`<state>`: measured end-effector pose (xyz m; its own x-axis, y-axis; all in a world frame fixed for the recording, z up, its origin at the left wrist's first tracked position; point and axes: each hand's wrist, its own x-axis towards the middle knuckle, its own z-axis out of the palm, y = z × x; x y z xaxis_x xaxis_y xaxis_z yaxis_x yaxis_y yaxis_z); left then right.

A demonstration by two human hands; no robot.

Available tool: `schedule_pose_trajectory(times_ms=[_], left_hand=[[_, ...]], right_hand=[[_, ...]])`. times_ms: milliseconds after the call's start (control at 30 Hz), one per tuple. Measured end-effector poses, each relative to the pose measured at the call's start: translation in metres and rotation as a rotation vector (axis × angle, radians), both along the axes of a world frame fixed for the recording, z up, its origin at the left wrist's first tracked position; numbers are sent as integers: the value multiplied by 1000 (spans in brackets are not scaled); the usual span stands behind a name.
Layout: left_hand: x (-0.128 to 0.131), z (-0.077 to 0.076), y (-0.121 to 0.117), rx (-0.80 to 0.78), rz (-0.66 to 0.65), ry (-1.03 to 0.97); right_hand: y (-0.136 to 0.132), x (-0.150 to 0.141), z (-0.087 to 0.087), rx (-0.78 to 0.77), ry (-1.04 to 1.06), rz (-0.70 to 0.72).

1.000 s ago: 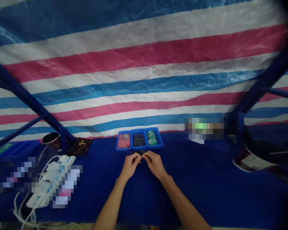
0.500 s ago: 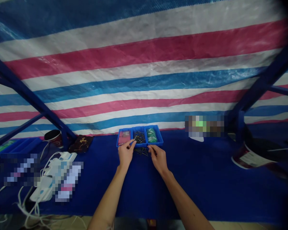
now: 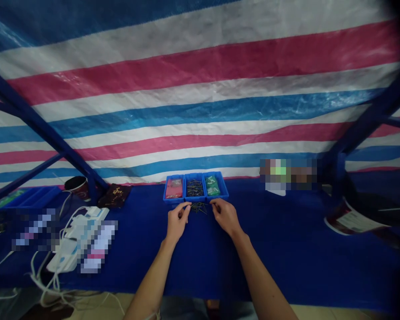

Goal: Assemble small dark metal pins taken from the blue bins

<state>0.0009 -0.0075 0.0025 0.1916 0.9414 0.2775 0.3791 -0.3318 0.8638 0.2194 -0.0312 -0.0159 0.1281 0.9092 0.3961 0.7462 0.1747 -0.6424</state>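
Observation:
My left hand [image 3: 177, 221] and my right hand [image 3: 226, 215] rest on the blue table cloth [image 3: 286, 249], one on each side of a small heap of dark thin metal parts [image 3: 198, 207]. Both hands have their fingers curled in a pinch; whatever they hold is too small to make out. Just behind the heap stand three small blue bins in a row: the left bin [image 3: 174, 188] holds red pieces, the middle bin [image 3: 194, 188] holds dark metal parts, the right bin [image 3: 215, 186] holds green pieces.
A striped red, white and blue tarp [image 3: 200, 89] hangs behind the table, crossed by blue frame bars [image 3: 43, 138]. A white power strip with cables [image 3: 73, 244], a dark cup [image 3: 77, 186] and a dark pouch [image 3: 115, 195] lie at the left. A dark bag [image 3: 363, 213] sits at the right.
My hands were together over the heap, then parted. The left hand reached up to the bins with a thin part and has come back down beside the heap.

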Motion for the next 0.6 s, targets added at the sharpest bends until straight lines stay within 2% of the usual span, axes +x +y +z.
schedule_pose_trajectory(times_ms=[67,200,367,600], left_hand=[[0,-6,1,-55,-45,-12],[-1,-10,6,-89,-46,-63],[0,-9,5,-69,-63,-24],[1,-7,5,-54,-76,17]], right_hand=[[0,7,-2,0,0,5],[0,23,-1,-81,-5,-31],[-3,36,1,-118,35,-97],[-1,41,-5,-174,-27,-94]])
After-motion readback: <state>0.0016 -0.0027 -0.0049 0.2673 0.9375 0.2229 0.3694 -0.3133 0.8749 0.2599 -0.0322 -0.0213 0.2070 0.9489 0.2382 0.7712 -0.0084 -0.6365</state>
